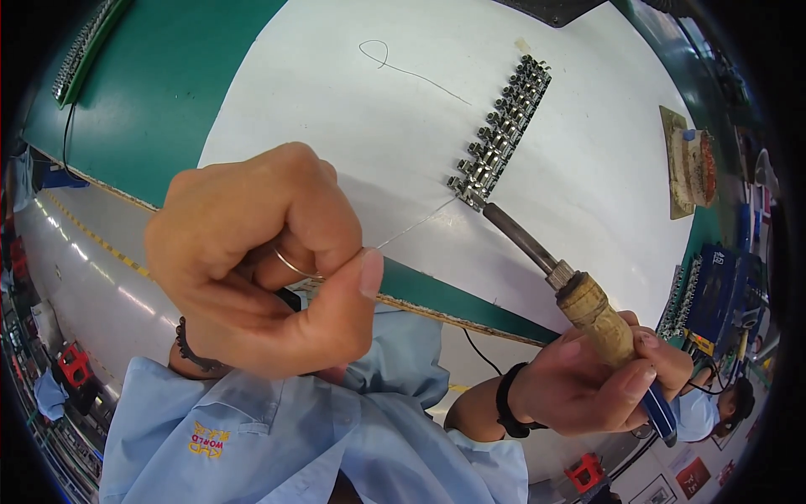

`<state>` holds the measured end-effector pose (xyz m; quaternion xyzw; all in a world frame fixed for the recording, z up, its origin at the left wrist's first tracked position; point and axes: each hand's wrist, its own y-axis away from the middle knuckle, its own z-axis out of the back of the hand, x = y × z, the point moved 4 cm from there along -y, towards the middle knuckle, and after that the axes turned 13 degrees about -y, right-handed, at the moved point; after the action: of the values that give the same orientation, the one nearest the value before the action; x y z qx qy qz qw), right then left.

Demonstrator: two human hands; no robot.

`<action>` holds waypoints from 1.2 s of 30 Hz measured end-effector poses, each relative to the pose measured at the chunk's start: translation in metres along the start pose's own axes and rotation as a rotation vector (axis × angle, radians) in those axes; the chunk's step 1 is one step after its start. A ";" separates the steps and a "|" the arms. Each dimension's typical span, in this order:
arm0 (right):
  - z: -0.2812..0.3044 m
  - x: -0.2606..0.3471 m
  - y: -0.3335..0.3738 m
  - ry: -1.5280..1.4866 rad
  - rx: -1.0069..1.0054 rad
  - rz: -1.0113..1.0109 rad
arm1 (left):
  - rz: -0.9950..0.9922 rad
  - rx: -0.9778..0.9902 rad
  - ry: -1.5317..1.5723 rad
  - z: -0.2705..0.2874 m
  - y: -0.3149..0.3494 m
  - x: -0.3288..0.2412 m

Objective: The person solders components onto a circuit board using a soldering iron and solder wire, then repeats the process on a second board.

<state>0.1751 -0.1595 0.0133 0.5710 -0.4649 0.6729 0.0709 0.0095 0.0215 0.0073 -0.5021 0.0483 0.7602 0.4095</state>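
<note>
My left hand [269, 244] is closed, with thumb and forefinger pinching a thin solder wire [413, 227]. The wire loops inside the fingers, and its free end reaches the near end of a row of small metal connectors [504, 126]. A soldering iron [596, 317] with a worn, tan-wrapped handle is in my right hand [592, 382], fingers wrapped round it. Its tip meets or almost meets that same near connector; contact is too small to tell. A dark blue, slim end [661, 417] sticks out below my right hand; whether it belongs to the iron I cannot tell.
Under the connectors lies a white sheet [319, 92] on a green tabletop [180, 76]. A loose curled wire [420, 76] rests on it. At right sits a worn block on a flat base [690, 168], with a blue box [718, 290] nearer. Another connector strip [84, 50] lies far left.
</note>
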 end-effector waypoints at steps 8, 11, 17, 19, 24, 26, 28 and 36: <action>0.005 -0.001 -0.002 -0.006 0.044 -0.025 | 0.004 -0.008 -0.008 -0.001 0.000 0.000; 0.007 0.000 -0.005 -0.005 0.089 -0.049 | 0.011 -0.017 -0.012 -0.002 0.001 0.001; 0.002 -0.001 -0.002 0.030 0.022 -0.038 | 0.006 0.001 -0.058 -0.002 0.000 0.001; 0.000 -0.001 -0.002 0.036 0.015 -0.035 | 0.016 0.018 -0.077 -0.002 0.000 0.001; 0.000 0.000 -0.001 0.048 -0.057 -0.015 | 0.004 0.034 -0.063 -0.003 -0.001 0.000; 0.000 0.000 -0.003 0.062 0.008 -0.015 | 0.037 -0.010 -0.015 -0.002 0.000 -0.001; 0.001 -0.001 -0.002 0.045 0.004 -0.025 | 0.095 -0.064 0.044 0.000 0.001 0.000; 0.007 0.000 0.009 0.202 -0.246 0.114 | -0.004 -0.086 0.158 0.004 0.003 0.008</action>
<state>0.1747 -0.1698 0.0077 0.4600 -0.5661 0.6678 0.1483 0.0037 0.0263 0.0017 -0.5778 0.0469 0.7187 0.3839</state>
